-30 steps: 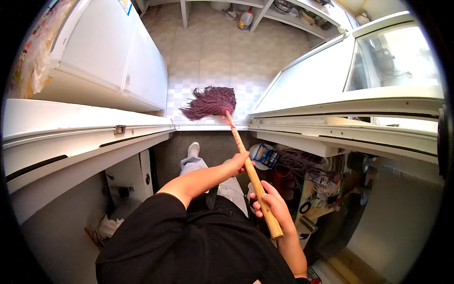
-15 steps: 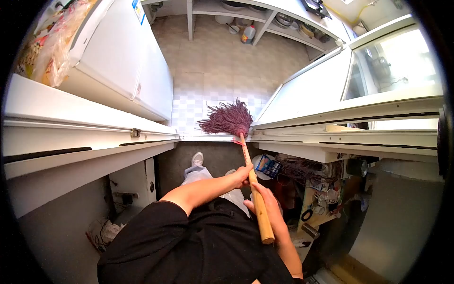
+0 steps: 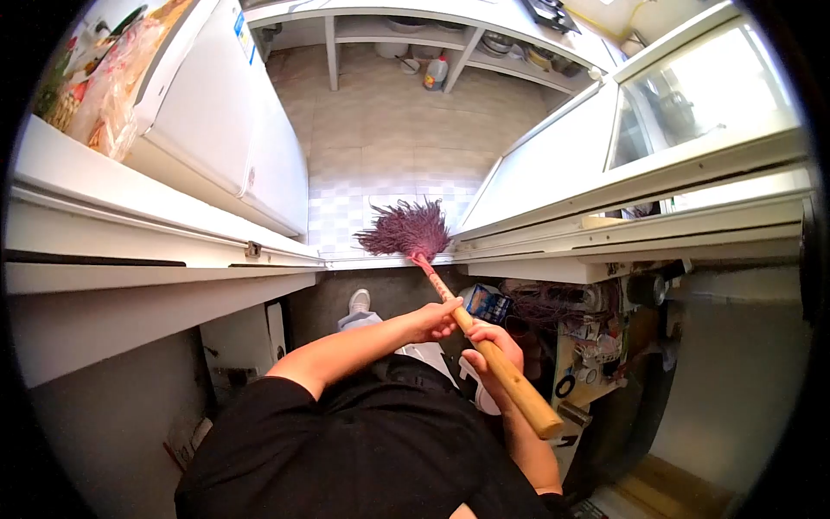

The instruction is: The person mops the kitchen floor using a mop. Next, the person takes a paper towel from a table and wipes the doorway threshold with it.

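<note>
A mop with a wooden handle slants across the middle of the head view. Its dark purple strands fan out on the pale checkered floor at the door sill. My left hand grips the shaft at its patterned upper part, fingers curled round. Just below it, my right hand is closed round the thicker bare wood. The rounded butt of the handle points back past my right forearm.
A white fridge stands on the left beyond the doorway; a sliding door frame is on the right. Ahead, low shelves hold pots, with a plastic jug beneath. A cluttered shelf stands close to my right.
The handle's butt end has swung to the right, so the shaft slants more. The mop strands sit slightly further left and lower in view. Both hands stay on the handle.
</note>
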{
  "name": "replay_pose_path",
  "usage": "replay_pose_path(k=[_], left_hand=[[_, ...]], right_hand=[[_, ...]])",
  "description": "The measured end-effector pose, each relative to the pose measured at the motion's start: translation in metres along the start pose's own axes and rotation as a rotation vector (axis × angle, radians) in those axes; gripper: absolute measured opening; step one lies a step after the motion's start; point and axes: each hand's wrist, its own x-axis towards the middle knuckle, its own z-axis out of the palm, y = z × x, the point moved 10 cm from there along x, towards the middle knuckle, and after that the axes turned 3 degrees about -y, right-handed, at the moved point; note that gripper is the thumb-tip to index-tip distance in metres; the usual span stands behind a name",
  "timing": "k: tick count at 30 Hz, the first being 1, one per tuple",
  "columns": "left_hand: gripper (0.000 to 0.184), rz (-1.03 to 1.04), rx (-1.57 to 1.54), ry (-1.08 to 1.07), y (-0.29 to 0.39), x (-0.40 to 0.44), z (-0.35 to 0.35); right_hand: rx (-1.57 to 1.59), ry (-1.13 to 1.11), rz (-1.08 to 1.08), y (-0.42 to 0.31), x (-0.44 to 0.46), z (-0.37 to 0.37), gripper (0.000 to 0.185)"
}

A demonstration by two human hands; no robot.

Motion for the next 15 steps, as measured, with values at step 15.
replay_pose_path(k=[15], left_hand=[[0.011, -0.241, 0.069, 0.54, -0.099, -0.137, -0.29]], right_hand=[[0.036, 0.706, -0.151, -0.202, -0.187, -0.16, 0.052]])
